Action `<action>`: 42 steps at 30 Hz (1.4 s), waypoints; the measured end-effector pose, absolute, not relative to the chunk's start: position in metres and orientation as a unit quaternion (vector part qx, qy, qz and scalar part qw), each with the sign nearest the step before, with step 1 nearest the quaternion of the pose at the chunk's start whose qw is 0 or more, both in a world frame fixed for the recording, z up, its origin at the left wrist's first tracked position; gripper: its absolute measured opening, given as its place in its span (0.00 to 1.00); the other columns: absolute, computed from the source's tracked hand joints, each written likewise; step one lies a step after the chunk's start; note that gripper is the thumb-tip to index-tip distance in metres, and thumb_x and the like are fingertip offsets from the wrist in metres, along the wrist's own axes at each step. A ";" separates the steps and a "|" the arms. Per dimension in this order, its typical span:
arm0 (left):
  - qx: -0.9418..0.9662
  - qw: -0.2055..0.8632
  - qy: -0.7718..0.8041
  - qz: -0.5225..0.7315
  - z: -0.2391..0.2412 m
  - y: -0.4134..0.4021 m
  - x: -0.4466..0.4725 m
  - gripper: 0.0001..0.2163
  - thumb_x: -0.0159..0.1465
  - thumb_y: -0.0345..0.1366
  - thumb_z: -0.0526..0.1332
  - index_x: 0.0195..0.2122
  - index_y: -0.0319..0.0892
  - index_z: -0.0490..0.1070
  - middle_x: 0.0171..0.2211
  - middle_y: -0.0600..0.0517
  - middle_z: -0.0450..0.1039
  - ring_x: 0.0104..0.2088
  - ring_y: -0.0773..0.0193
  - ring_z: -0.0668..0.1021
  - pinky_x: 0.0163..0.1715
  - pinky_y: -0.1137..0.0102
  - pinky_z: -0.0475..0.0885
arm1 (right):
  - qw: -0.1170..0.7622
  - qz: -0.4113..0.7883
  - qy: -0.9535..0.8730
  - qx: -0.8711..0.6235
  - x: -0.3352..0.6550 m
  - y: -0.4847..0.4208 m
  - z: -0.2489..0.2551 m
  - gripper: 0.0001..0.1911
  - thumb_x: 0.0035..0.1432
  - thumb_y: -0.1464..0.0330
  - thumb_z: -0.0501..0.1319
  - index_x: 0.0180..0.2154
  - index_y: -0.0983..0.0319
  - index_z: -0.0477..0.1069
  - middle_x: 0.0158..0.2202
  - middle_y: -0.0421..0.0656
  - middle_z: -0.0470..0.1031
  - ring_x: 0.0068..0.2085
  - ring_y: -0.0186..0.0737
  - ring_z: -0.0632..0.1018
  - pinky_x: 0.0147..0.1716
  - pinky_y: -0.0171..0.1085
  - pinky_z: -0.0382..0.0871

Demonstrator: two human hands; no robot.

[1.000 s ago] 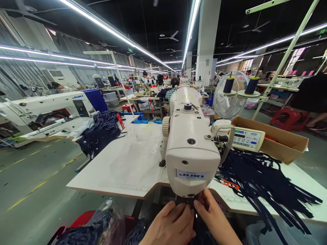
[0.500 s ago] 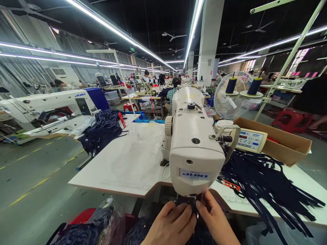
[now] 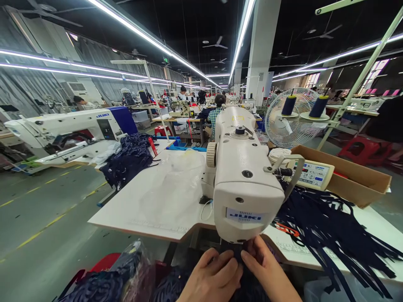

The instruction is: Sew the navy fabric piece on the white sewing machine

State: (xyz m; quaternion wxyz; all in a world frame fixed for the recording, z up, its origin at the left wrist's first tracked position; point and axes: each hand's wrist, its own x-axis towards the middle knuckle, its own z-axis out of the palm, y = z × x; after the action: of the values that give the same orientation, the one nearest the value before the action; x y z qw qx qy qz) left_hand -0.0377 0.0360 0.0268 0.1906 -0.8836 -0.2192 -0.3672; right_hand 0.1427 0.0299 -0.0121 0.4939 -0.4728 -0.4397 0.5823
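Note:
A white Juki sewing machine (image 3: 244, 180) stands on a white table (image 3: 151, 205) right in front of me. Under its head, at the bottom of the view, my left hand (image 3: 214, 277) and my right hand (image 3: 267, 272) press together on a piece of dark navy fabric (image 3: 248, 287). The fingers of both hands are closed and pinch the cloth just below the machine's nose. The needle area is hidden behind the machine head.
A heap of navy fabric strips (image 3: 327, 226) lies on the table to the right, beside a control panel (image 3: 313, 174) and a cardboard box (image 3: 349, 174). More navy cloth (image 3: 130, 157) and a second machine (image 3: 63, 134) sit left. A fan (image 3: 289, 119) and other workers are behind.
The view has drifted a little left and down, so the machine sits slightly further right. Both hands stay pinched on the fabric under the machine head, with small finger shifts.

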 end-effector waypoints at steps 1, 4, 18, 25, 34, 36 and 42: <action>-0.884 0.188 -0.223 -0.366 0.027 0.035 -0.038 0.14 0.73 0.27 0.50 0.38 0.41 0.76 0.32 0.58 0.79 0.39 0.70 0.81 0.41 0.70 0.64 | 0.497 0.581 -0.434 -0.477 0.142 0.030 -0.014 0.35 0.50 0.50 0.68 0.55 0.58 0.64 0.60 0.49 0.71 0.61 0.48 0.69 0.61 0.44 0.60; -0.877 0.178 -0.243 -0.373 0.022 0.030 -0.038 0.14 0.74 0.28 0.51 0.37 0.42 0.76 0.34 0.57 0.80 0.41 0.70 0.81 0.44 0.72 0.64 | 0.513 0.570 -0.416 -0.489 0.140 0.030 -0.029 0.33 0.50 0.51 0.69 0.54 0.58 0.66 0.60 0.49 0.71 0.62 0.49 0.69 0.61 0.44 0.61; -0.855 0.202 -0.288 -0.381 0.008 0.027 -0.033 0.18 0.76 0.30 0.45 0.44 0.41 0.76 0.33 0.57 0.78 0.38 0.70 0.77 0.38 0.69 0.63 | 0.591 0.464 -0.341 -0.564 0.130 0.023 -0.059 0.28 0.45 0.54 0.72 0.47 0.58 0.74 0.46 0.42 0.82 0.51 0.49 0.79 0.47 0.37 0.75; -0.848 0.226 -0.268 -0.399 -0.002 0.032 -0.034 0.14 0.73 0.30 0.51 0.40 0.42 0.78 0.32 0.57 0.76 0.38 0.71 0.77 0.36 0.69 0.61 | 0.563 0.477 -0.375 -0.561 0.134 0.024 -0.052 0.28 0.49 0.53 0.70 0.49 0.58 0.74 0.48 0.43 0.81 0.52 0.51 0.77 0.48 0.39 0.75; -0.844 0.218 -0.276 -0.404 0.000 0.031 -0.036 0.15 0.74 0.30 0.50 0.39 0.42 0.77 0.33 0.58 0.77 0.39 0.71 0.78 0.40 0.70 0.61 | 0.533 0.412 -0.471 -0.570 0.145 0.022 -0.036 0.18 0.57 0.52 0.64 0.41 0.58 0.75 0.37 0.42 0.81 0.39 0.44 0.81 0.39 0.35 0.76; -0.846 0.197 -0.300 -0.394 -0.001 0.028 -0.035 0.14 0.74 0.31 0.51 0.39 0.44 0.77 0.32 0.59 0.77 0.38 0.71 0.78 0.43 0.70 0.60 | 0.501 0.337 -0.562 -0.565 0.157 0.017 -0.033 0.12 0.61 0.56 0.61 0.36 0.57 0.75 0.32 0.40 0.79 0.35 0.40 0.81 0.35 0.31 0.76; -0.836 0.204 -0.316 -0.400 -0.001 0.021 -0.031 0.15 0.74 0.32 0.50 0.40 0.45 0.77 0.36 0.57 0.79 0.39 0.69 0.78 0.46 0.70 0.61 | 0.399 -0.032 -0.814 -0.420 0.179 0.007 -0.018 0.07 0.63 0.70 0.62 0.44 0.56 0.75 0.37 0.39 0.83 0.36 0.36 0.83 0.40 0.29 0.75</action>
State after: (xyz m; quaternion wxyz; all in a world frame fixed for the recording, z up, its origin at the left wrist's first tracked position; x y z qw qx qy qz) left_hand -0.0308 0.0212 -0.0014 0.2044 -0.8356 -0.3157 -0.4004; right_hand 0.1795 0.0074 -0.0180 0.3992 -0.4204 -0.8142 -0.0323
